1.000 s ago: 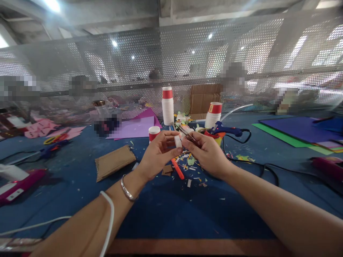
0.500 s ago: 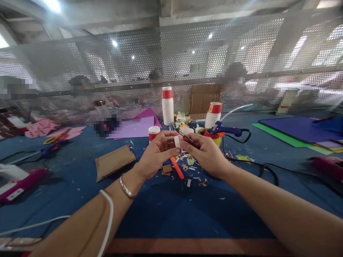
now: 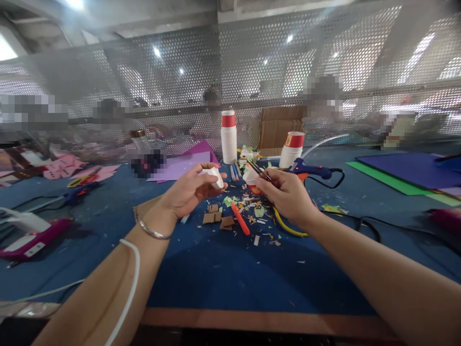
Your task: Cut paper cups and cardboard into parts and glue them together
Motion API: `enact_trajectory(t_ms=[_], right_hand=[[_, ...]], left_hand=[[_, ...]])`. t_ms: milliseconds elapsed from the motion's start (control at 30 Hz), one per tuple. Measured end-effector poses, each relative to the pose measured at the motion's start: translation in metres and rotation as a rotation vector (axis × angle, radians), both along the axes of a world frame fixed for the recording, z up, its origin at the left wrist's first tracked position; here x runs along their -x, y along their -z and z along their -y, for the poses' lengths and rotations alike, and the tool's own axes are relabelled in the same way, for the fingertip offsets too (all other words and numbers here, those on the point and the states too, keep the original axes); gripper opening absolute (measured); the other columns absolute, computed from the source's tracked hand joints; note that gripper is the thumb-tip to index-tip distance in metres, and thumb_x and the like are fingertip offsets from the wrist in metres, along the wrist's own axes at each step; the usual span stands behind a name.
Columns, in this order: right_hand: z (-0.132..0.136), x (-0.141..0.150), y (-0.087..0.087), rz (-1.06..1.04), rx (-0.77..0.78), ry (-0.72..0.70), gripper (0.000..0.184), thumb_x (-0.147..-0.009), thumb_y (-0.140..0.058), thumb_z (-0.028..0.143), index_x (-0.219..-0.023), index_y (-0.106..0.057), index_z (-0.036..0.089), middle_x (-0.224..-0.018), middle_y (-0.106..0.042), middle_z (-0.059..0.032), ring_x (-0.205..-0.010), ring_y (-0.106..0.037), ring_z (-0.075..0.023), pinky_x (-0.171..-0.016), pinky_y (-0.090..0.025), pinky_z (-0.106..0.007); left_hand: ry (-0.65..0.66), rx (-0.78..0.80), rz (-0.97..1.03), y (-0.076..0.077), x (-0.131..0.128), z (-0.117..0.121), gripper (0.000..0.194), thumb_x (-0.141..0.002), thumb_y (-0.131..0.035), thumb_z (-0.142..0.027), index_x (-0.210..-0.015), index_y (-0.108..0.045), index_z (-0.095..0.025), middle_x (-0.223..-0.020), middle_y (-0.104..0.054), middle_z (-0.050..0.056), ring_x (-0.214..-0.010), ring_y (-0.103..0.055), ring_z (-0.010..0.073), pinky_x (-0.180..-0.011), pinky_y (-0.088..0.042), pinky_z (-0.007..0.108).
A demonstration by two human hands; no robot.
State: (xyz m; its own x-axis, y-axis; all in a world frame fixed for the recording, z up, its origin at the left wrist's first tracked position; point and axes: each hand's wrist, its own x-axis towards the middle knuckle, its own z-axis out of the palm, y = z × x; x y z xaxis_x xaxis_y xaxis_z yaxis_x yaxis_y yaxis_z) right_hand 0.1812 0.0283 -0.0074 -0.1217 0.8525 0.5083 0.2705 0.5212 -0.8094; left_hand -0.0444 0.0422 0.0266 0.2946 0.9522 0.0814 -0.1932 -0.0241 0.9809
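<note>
My left hand (image 3: 196,190) is closed around a white paper piece (image 3: 216,177), holding it up over the table; its full shape is partly hidden by the fingers. To the right, my right hand (image 3: 288,194) pinches dark tweezers (image 3: 260,170), with the thin tips pointing up and to the left, apart from the white piece. Just behind those fingers is a red and white paper cup (image 3: 250,178), partly covered. Below and between the hands lie an orange-red pen-like tool (image 3: 240,218), small brown cardboard squares (image 3: 212,216) and many paper scraps (image 3: 259,211).
Stacked paper cups (image 3: 229,142) and a shorter stack (image 3: 292,149) stand behind. A blue glue gun (image 3: 309,169) with a black cord sits right of my right hand. Purple sheets (image 3: 183,166), blue and green sheets (image 3: 392,170) and a magenta power strip (image 3: 39,240) lie around.
My hands have moved apart: the left went left with the white piece, the right slightly right with the tweezers. The cardboard squares and red cup between them are now more exposed.
</note>
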Motion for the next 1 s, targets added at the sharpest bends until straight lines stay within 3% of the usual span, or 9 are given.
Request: enact_trajectory(t_ms=[133, 267, 433, 567, 667, 800, 900, 1000], right_hand=[[-0.008, -0.005, 0.004, 0.081, 0.001, 0.041, 0.025, -0.086, -0.057, 0.038, -0.070, -0.057, 0.019, -0.062, -0.049, 0.0014, -0.058, -0.041, -0.0118, -0.053, -0.033, -0.028], [-0.014, -0.010, 0.008, 0.115, 0.009, 0.090, 0.025, -0.086, -0.059, 0.040, -0.074, -0.061, 0.018, -0.065, -0.055, -0.0002, -0.059, -0.044, -0.0128, -0.055, -0.034, -0.029], [-0.019, -0.016, 0.010, 0.146, 0.005, 0.171, 0.027, -0.085, -0.058, 0.041, -0.072, -0.062, 0.017, -0.064, -0.061, -0.0017, -0.059, -0.049, -0.0144, -0.056, -0.036, -0.029], [-0.022, -0.020, 0.011, 0.261, -0.048, 0.249, 0.026, -0.088, -0.054, 0.038, -0.081, -0.067, 0.016, -0.071, -0.068, -0.0056, -0.062, -0.056, -0.0175, -0.060, -0.040, -0.030], [-0.024, -0.019, 0.012, 0.408, -0.074, 0.297, 0.027, -0.091, -0.049, 0.033, -0.097, -0.070, 0.017, -0.079, -0.072, -0.0079, -0.066, -0.061, -0.0202, -0.062, -0.042, -0.031], [-0.028, -0.015, 0.017, 0.559, -0.063, 0.314, 0.031, -0.087, -0.052, 0.024, -0.113, -0.069, 0.020, -0.089, -0.075, -0.0092, -0.071, -0.064, -0.0229, -0.062, -0.041, -0.031], [-0.032, -0.013, 0.020, 0.617, -0.041, 0.308, 0.031, -0.084, -0.056, 0.023, -0.112, -0.069, 0.021, -0.087, -0.076, -0.0101, -0.071, -0.065, -0.0250, -0.059, -0.038, -0.030], [-0.032, -0.011, 0.021, 0.634, -0.036, 0.311, 0.021, -0.085, -0.058, 0.027, -0.100, -0.070, 0.019, -0.083, -0.075, -0.0114, -0.070, -0.065, -0.0255, -0.058, -0.037, -0.030]], left_hand=[[0.022, 0.013, -0.273, -0.002, 0.020, -0.007, 0.024, -0.076, -0.071, -0.023, -0.099, -0.067, -0.018, -0.091, -0.074, 0.009, -0.076, -0.071, 0.0206, -0.072, -0.060, 0.036], [-0.098, -0.080, -0.829, 0.007, 0.036, -0.018, 0.023, -0.080, -0.061, -0.032, -0.098, -0.068, -0.020, -0.078, -0.074, 0.008, -0.068, -0.071, 0.0226, -0.060, -0.057, 0.034], [-0.178, -0.131, -1.107, 0.009, 0.049, -0.024, 0.028, -0.071, -0.066, -0.027, -0.098, -0.071, -0.021, -0.070, -0.073, 0.004, -0.055, -0.066, 0.0213, -0.053, -0.047, 0.030], [-0.336, -0.263, -1.287, 0.004, 0.054, -0.025, 0.020, -0.068, -0.069, -0.028, -0.087, -0.073, -0.021, -0.069, -0.072, 0.005, -0.066, -0.065, 0.0244, -0.061, -0.041, 0.031], [-0.445, -0.378, -1.343, 0.004, 0.051, -0.023, 0.012, -0.073, -0.066, -0.030, -0.080, -0.072, -0.022, -0.080, -0.073, 0.008, -0.077, -0.064, 0.0257, -0.065, -0.039, 0.032], [-0.438, -0.509, -1.310, 0.004, 0.036, -0.017, 0.016, -0.083, -0.059, -0.033, -0.085, -0.071, -0.022, -0.082, -0.072, 0.007, -0.076, -0.062, 0.0243, -0.067, -0.041, 0.033], [-0.460, -0.564, -1.252, 0.007, 0.028, -0.015, 0.018, -0.087, -0.056, -0.030, -0.094, -0.070, -0.021, -0.089, -0.072, 0.008, -0.077, -0.063, 0.0239, -0.071, -0.044, 0.035], [-0.581, -0.649, -1.096, 0.015, 0.027, -0.021, 0.028, -0.085, -0.059, -0.023, -0.112, -0.065, -0.021, -0.100, -0.067, 0.010, -0.078, -0.062, 0.0223, -0.077, -0.048, 0.037]])
